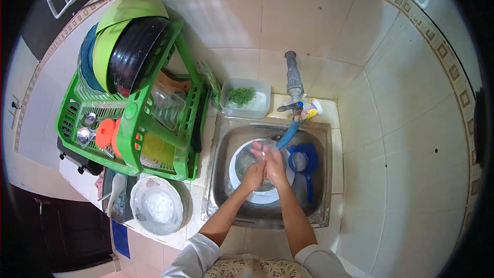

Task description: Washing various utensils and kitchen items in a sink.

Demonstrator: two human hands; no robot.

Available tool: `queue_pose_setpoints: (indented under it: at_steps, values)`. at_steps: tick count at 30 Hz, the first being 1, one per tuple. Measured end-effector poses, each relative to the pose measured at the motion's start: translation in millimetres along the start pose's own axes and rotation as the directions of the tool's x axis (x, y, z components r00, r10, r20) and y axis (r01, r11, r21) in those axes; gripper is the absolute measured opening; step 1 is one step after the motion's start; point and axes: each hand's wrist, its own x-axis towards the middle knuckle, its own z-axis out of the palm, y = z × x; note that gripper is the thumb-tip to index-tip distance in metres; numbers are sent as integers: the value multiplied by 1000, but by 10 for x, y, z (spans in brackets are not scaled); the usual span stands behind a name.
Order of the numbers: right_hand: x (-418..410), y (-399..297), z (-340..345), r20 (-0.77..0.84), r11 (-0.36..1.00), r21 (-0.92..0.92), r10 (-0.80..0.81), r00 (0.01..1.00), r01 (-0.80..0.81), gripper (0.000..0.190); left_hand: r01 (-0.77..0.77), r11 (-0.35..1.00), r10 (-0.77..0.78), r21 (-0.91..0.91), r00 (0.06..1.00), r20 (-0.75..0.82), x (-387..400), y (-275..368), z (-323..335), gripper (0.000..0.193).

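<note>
My left hand (253,176) and my right hand (273,165) meet over the sink, touching each other, just below the end of a blue hose (288,134). A translucent patch (270,145) shows at the fingertips; whether it is running water or a small clear item I cannot tell. Beneath the hands, a round grey mesh-like piece or basin (245,161) sits within a white round bowl (234,175). To the right of my right hand, a blue plastic dipper (309,158) lies in the stainless steel sink (247,216), its handle towards me.
Behind the sink stand a tap (295,88) and a clear tub with a green scouring pad (242,96). A printed container (313,109) lies beside the tap. Left are a loaded green dish rack (132,139), a metal bowl (158,205) and a utensil box (122,197). Tiled wall (420,162) bounds the right.
</note>
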Motion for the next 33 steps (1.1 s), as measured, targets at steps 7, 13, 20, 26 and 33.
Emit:
queue_pose_setpoints:
  at_steps: [7, 13, 20, 26, 33]
  values:
    - [49, -145, -134, -257, 911, -298, 212, 943, -286, 28, -447, 853, 486, 269, 868, -99, -35, -104, 145, 40]
    - [-18, -173, -81, 124, 960, 274, 31, 992, -65, 40, 341, 822, -114, -456, 883, 455, -28, 21, -76, 51]
    - [117, -116, -204, -115, 995, 51, 90, 989, -85, 27, -197, 979, 202, 50, 974, -104, 249, -234, 224, 36]
    - [-22, -121, 18, 77, 968, 44, -248, 966, 245, 32, -282, 959, 273, -35, 949, -157, 277, -38, 189, 43]
    - [144, -303, -51, -224, 977, -56, 187, 956, -205, 26, 202, 978, -179, -46, 937, 299, -111, -96, 186, 59]
